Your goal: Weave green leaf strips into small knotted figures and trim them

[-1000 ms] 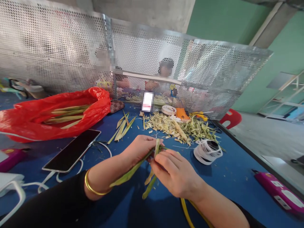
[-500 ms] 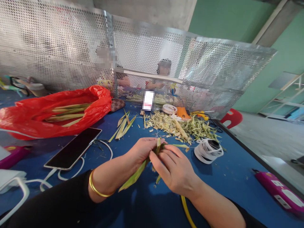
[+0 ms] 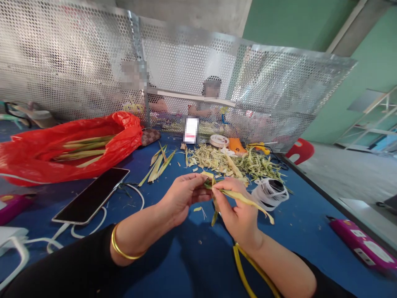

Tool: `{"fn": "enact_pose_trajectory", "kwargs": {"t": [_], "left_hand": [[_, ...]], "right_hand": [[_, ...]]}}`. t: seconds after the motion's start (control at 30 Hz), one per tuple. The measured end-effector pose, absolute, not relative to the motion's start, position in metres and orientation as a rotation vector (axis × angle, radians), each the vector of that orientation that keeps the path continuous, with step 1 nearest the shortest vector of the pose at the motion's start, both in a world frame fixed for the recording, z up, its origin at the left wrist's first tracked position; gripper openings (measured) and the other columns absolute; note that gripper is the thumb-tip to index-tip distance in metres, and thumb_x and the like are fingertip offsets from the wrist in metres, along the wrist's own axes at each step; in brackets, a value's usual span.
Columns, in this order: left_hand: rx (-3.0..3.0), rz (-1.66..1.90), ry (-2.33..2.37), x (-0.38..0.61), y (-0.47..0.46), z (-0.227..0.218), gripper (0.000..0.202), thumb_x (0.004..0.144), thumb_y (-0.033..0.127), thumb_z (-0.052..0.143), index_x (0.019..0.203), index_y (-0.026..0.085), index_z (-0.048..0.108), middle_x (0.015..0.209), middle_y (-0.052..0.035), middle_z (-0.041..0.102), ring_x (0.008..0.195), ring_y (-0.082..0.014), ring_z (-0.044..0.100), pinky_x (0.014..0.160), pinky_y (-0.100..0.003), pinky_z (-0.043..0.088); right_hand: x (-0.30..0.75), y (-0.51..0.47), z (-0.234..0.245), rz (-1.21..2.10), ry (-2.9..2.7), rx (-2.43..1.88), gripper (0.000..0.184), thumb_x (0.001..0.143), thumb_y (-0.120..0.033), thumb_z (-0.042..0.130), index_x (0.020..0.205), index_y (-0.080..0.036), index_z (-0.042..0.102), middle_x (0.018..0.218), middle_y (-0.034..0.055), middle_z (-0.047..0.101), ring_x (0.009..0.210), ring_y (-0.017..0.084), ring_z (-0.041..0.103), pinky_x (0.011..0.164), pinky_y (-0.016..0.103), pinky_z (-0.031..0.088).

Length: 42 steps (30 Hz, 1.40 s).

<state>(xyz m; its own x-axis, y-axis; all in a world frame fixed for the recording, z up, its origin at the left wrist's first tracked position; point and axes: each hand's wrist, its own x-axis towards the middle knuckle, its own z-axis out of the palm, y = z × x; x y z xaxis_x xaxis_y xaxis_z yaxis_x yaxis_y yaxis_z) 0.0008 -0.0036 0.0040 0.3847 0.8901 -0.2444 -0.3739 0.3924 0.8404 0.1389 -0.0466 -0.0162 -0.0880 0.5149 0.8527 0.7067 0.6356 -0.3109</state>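
Note:
Over the blue table [image 3: 304, 231], my left hand [image 3: 181, 196] pinches one end of a green-yellow leaf strip [image 3: 240, 198] between thumb and fingers. My right hand [image 3: 238, 209] grips the same leaf strip close beside it, fingers curled, and a long piece trails off to the right. A short piece hangs down between the hands. A gold bangle circles my left wrist. Both sleeves are black.
A red plastic bag [image 3: 37, 153] holds long leaves at left. A black phone [image 3: 91, 194] on a white cable lies near it. Leaf scraps [image 3: 235, 161], loose leaves [image 3: 158, 163], a white twine spool [image 3: 269, 192], yellow-handled pliers [image 3: 248, 273], a purple case [image 3: 362, 246]. A perforated metal screen [image 3: 77, 66] stands behind, people beyond it.
The hands have drawn apart a little and turned the leaf. The long tail that hung toward me on the left is gone; a strip now trails right from my right hand.

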Motion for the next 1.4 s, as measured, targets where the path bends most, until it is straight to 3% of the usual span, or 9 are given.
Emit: {"fn": "enact_pose_trajectory", "kwargs": {"t": [0.2,0.4,0.6,0.67,0.83,1.03,1.13,1.27,1.4], "left_hand": [[0.826,0.907,0.737,0.002,-0.004,0.008,0.015,0.075,0.016,0.057,0.084,0.013,0.068,0.08,-0.0041,0.069,0.068,-0.01,0.062,0.063,-0.019,0.047],[0.823,0.928,0.83,0.001,-0.005,0.007,0.012,0.071,0.022,0.068,0.078,0.012,0.068,0.077,-0.0054,0.07,0.063,-0.0101,0.061,0.06,-0.02,0.046],[0.875,0.947,0.865,0.001,-0.004,0.003,0.018,0.066,0.029,0.073,0.068,0.013,0.064,0.06,-0.0004,0.063,0.052,-0.0079,0.055,0.053,-0.02,0.042],[0.905,0.969,0.89,0.001,-0.003,0.002,0.019,0.066,0.029,0.073,0.068,0.013,0.064,0.06,-0.0011,0.063,0.052,-0.0085,0.055,0.053,-0.02,0.042],[0.843,0.977,0.878,0.0,-0.002,0.005,0.011,0.073,0.022,0.065,0.073,0.011,0.066,0.064,-0.0036,0.066,0.055,-0.01,0.059,0.055,-0.021,0.046],[0.781,0.955,0.864,0.001,-0.002,0.009,0.011,0.078,0.021,0.061,0.079,0.012,0.067,0.077,-0.007,0.07,0.061,-0.0112,0.063,0.057,-0.019,0.048],[0.785,0.944,0.889,0.003,-0.005,0.008,0.011,0.077,0.022,0.062,0.076,0.012,0.067,0.071,-0.0056,0.069,0.057,-0.0105,0.062,0.055,-0.02,0.048],[0.864,0.915,0.891,0.005,-0.008,0.004,0.015,0.076,0.025,0.063,0.067,0.014,0.063,0.061,-0.004,0.065,0.054,-0.0113,0.062,0.054,-0.019,0.046],[0.901,0.93,0.899,0.005,-0.009,0.004,0.015,0.074,0.027,0.066,0.069,0.014,0.064,0.06,-0.002,0.063,0.051,-0.0094,0.059,0.055,-0.02,0.046]], "right_hand": [[0.138,-0.045,-0.021,-0.364,-1.946,-0.894,0.016,0.084,-0.008,0.054,0.096,-0.019,0.054,0.081,0.0047,0.066,0.08,0.018,0.064,0.09,0.04,0.047],[0.137,-0.052,-0.018,-0.549,-2.009,-0.947,0.015,0.082,-0.009,0.057,0.093,-0.02,0.056,0.082,0.0026,0.07,0.08,0.016,0.066,0.094,0.041,0.038],[0.136,-0.053,-0.013,-0.632,-2.055,-0.864,0.012,0.082,-0.007,0.054,0.09,-0.015,0.059,0.119,0.0182,0.062,0.106,0.022,0.061,0.087,0.036,0.048],[0.136,-0.052,-0.013,-0.608,-2.096,-0.837,0.014,0.083,-0.006,0.051,0.091,-0.014,0.059,0.123,0.0205,0.059,0.111,0.024,0.058,0.085,0.036,0.051],[0.138,-0.05,-0.017,-0.519,-2.033,-0.823,0.02,0.082,-0.004,0.055,0.1,-0.012,0.059,0.11,0.0173,0.064,0.105,0.024,0.059,0.09,0.038,0.051],[0.137,-0.054,-0.022,-0.259,-1.918,-0.93,0.015,0.084,-0.008,0.055,0.095,-0.017,0.06,0.09,0.0089,0.065,0.085,0.019,0.063,0.078,0.035,0.053],[0.136,-0.052,-0.022,-0.054,-1.801,-1.086,0.007,0.087,-0.016,0.054,0.088,-0.019,0.06,0.082,0.0055,0.067,0.079,0.019,0.064,0.074,0.032,0.052],[0.138,-0.047,-0.022,0.219,-1.623,-1.229,0.011,0.091,-0.025,0.048,0.086,-0.02,0.056,0.072,0.0022,0.066,0.06,0.015,0.064,0.06,0.027,0.052],[0.139,-0.044,-0.021,0.065,-1.702,-1.196,0.01,0.089,-0.024,0.051,0.083,-0.02,0.059,0.076,0.0043,0.065,0.071,0.018,0.064,0.069,0.032,0.051]]}}
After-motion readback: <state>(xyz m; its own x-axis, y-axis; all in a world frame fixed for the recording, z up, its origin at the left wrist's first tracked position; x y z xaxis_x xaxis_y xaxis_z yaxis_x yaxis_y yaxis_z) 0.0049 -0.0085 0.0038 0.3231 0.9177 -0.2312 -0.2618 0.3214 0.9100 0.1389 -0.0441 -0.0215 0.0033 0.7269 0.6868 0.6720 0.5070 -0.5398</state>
